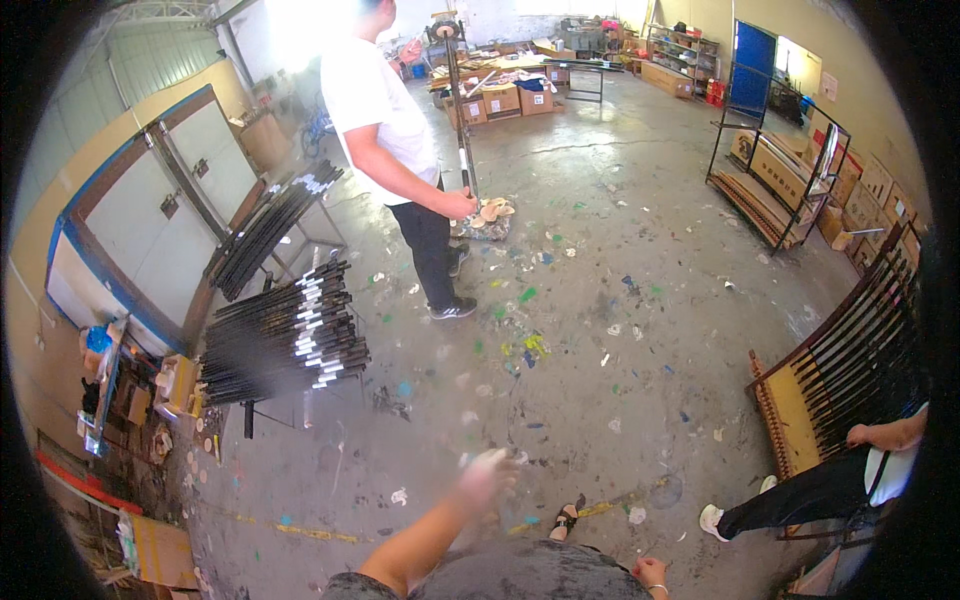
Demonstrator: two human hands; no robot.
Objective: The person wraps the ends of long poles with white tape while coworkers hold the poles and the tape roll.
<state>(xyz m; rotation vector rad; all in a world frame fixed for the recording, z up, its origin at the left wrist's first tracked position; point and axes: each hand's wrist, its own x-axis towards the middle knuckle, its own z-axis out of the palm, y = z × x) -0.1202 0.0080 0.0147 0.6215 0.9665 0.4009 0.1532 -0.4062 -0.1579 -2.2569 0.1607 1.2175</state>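
My left hand [488, 480] is raised in front of my body above the floor, smeared by motion. Its fingers are too blurred to tell whether they hold anything. At the lower edge, low beside my dark shirt [500, 575], my right hand [650, 573] is partly cut off; a thin band circles its wrist. Its fingers look partly curled, but their grip is unclear and no object shows in them. Neither hand visibly touches anything around it. One of my feet in a dark sandal [565, 519] stands on the stained floor [600, 420].
Black rods with white bands [310, 325] lie stacked on stands at left. Ahead, a person in a white shirt [385, 120] grips a long dark pole [457, 110]. At right, another person's hand [858, 435] touches a rack of dark rods [850, 370]. Beyond stands a metal rack [775, 165].
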